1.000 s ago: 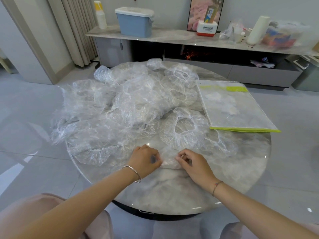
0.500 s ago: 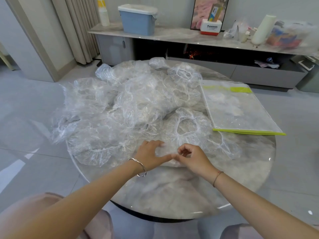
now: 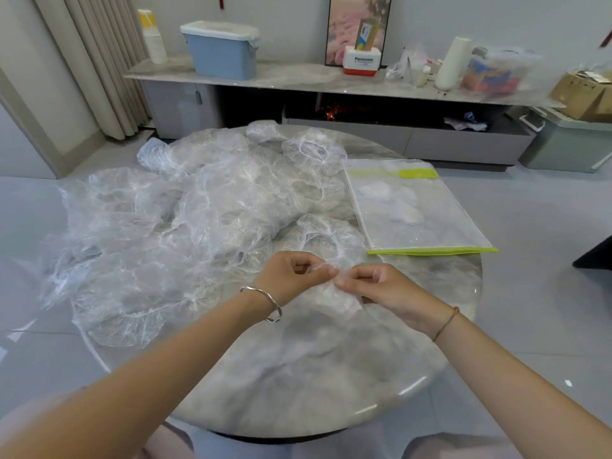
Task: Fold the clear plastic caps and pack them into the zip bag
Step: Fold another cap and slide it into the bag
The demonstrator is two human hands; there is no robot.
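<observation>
**Round marble surface (image 3: 314, 376), thin film, an easy slip**

Near the front edge, one clear cap (image 3: 334, 296) is pinched between the left hand (image 3: 291, 273) and the right hand (image 3: 374, 286), with the fingers of both curled on its gathered rim. The film looks thin and slippery, so the fold could be lost if either pinch is relaxed. Just behind, the pile of unfolded caps (image 3: 198, 220) lies very close, and a neighbouring one could be dragged along. Farther to the right, the zip bag (image 3: 417, 210) is laid flat. Whether its mouth is open cannot be told, and a closed mouth would block the packing.
</observation>
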